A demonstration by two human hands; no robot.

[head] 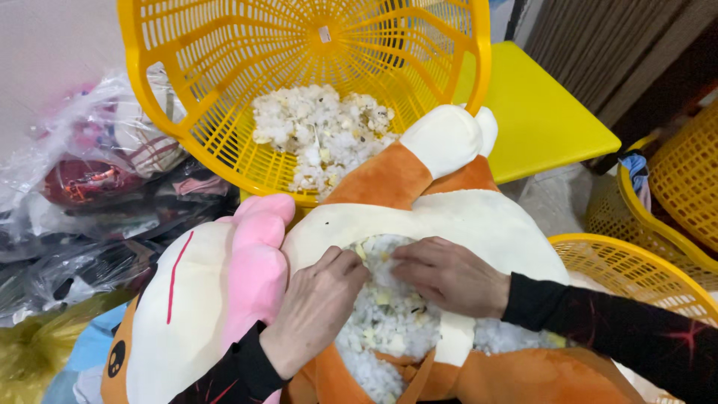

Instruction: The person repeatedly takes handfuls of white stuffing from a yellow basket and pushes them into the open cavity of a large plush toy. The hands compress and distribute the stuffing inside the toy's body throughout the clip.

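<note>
A large orange and cream plush toy (479, 217) lies in front of me with an open seam showing white foam stuffing (393, 314). My left hand (314, 310) rests on the left edge of the opening, fingers curled onto the stuffing. My right hand (449, 275) presses on the stuffing from the right, fingers bent at the top of the opening. A pink plush part (258, 254) lies just left of my left hand. Behind the toy a tilted yellow plastic basket (224, 142) holds a heap of the same loose stuffing (321, 131).
Clear plastic bags (97, 179) with fabric items pile up at the left. A yellow stool (546, 120) stands behind the toy at right. More yellow baskets (673, 209) sit at the right edge, one (636, 269) just behind my right forearm.
</note>
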